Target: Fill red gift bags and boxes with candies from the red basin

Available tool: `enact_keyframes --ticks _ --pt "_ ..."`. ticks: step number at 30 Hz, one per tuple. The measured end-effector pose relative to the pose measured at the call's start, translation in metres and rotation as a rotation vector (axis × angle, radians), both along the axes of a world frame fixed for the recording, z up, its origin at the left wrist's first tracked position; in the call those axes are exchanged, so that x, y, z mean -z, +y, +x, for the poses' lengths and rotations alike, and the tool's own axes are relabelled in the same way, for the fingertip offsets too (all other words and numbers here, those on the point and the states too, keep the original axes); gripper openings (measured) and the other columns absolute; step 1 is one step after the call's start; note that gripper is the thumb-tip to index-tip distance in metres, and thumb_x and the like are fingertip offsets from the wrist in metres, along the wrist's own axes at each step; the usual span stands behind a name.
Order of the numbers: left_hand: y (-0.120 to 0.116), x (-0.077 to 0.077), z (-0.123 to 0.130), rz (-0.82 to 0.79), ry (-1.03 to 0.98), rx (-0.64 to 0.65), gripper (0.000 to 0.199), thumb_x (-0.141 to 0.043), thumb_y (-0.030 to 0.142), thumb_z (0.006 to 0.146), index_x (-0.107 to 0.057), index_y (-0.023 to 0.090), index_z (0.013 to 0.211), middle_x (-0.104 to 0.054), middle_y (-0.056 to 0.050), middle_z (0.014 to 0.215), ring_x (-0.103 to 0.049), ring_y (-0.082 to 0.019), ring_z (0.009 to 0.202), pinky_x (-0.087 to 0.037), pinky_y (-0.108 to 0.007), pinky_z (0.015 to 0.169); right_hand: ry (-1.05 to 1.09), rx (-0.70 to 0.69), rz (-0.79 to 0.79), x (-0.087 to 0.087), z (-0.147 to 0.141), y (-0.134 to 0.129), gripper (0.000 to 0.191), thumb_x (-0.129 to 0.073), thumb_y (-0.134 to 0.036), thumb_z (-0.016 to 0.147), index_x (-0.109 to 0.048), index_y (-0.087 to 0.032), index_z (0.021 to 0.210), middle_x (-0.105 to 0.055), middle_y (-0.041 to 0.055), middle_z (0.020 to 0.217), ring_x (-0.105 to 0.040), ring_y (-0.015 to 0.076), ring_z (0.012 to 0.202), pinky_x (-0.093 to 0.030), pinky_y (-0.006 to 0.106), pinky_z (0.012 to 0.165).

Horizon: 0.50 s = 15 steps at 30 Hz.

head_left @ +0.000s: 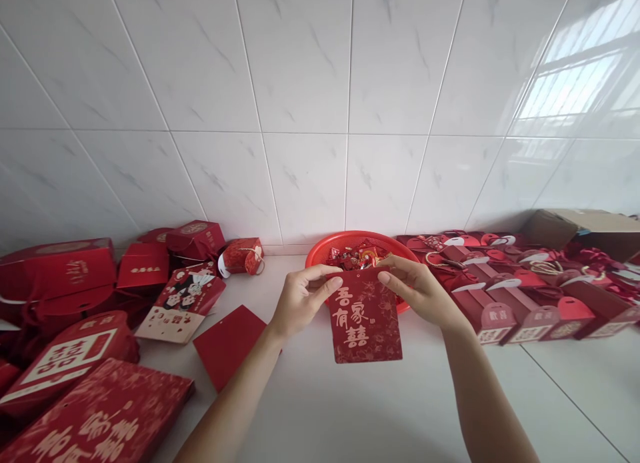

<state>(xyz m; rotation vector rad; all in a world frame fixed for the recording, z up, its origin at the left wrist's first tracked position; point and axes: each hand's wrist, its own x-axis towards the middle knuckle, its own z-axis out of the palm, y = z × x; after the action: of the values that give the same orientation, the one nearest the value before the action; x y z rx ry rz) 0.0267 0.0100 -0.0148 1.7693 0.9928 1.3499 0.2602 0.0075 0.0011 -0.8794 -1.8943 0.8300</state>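
Observation:
Both my hands hold a flat-looking red paper bag (367, 319) upright by its top edge. Gold Chinese characters and a faint floral print cover its front, and a small hole shows near the top. My left hand (305, 296) pinches the upper left corner, thumb in front and fingers behind. At the upper right corner my right hand (420, 289) grips it the same way. Just behind the bag stands an orange-red plastic basket (320, 246) with wrapped sweets (363, 255) in it, partly hidden by the bag and my hands.
Several red gift boxes (500, 316) stand in rows at the right, before an open cardboard box (575, 223). At the left lie more red boxes (60, 269), a cartoon-printed bag (183, 299), a plain red flat piece (230, 343) and a larger printed packet (110, 416). A tiled wall (300, 176) rises behind.

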Motion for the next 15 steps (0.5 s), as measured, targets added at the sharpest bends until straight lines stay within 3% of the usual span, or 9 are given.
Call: enact_keyframes --ticks 4,7,10,12,15 --pt "0.003 0.002 0.002 -0.007 -0.030 0.041 0.031 -0.069 0.045 0.084 -0.075 0.018 0.097 -0.077 -0.005 0.089 -0.072 -0.020 0.080 -0.058 -0.027 0.070 -0.027 0.016 0.032 -0.004 0.008 -0.004 0.035 -0.056 -0.052 0.094 -0.067 -0.019 0.090 -0.061 0.0028 0.074 -0.056 0.0157 0.066 -0.046 0.026 0.057" --pt "0.010 0.012 0.007 0.011 -0.047 0.089 0.039 -0.058 0.051 0.091 -0.072 0.018 0.107 -0.075 -0.008 0.104 -0.071 -0.022 0.094 -0.057 -0.031 0.081 -0.012 0.128 0.118 -0.010 0.022 -0.010 0.031 -0.060 -0.049 0.092 -0.069 -0.019 0.086 -0.063 0.0028 0.073 -0.057 0.0159 0.065 -0.047 0.026 0.058" --pt "0.019 0.034 0.018 0.065 0.088 0.110 0.036 -0.049 0.047 0.097 -0.071 0.019 0.105 -0.074 -0.007 0.105 -0.068 -0.021 0.100 -0.053 -0.031 0.089 0.088 0.343 0.233 -0.016 0.044 -0.021 0.027 -0.067 -0.046 0.088 -0.071 -0.020 0.087 -0.063 0.0016 0.071 -0.057 0.0155 0.063 -0.047 0.027 0.057" --pt "0.025 0.053 0.027 0.142 0.270 0.095 0.036 -0.044 0.042 0.099 -0.072 0.020 0.094 -0.074 -0.005 0.095 -0.068 -0.019 0.089 -0.052 -0.029 0.081 0.197 0.540 0.329 -0.019 0.063 -0.032 0.026 -0.072 -0.046 0.083 -0.073 -0.021 0.089 -0.064 0.0013 0.071 -0.057 0.0159 0.063 -0.047 0.028 0.056" --pt "0.030 0.076 0.037 0.274 0.584 -0.034 0.040 -0.041 0.033 0.098 -0.068 0.020 0.072 -0.072 -0.004 0.077 -0.065 -0.017 0.073 -0.047 -0.029 0.072 0.319 0.872 0.482 -0.022 0.102 -0.057 0.033 -0.082 -0.049 0.071 -0.076 -0.022 0.089 -0.067 0.0035 0.076 -0.060 0.0182 0.066 -0.049 0.033 0.060"
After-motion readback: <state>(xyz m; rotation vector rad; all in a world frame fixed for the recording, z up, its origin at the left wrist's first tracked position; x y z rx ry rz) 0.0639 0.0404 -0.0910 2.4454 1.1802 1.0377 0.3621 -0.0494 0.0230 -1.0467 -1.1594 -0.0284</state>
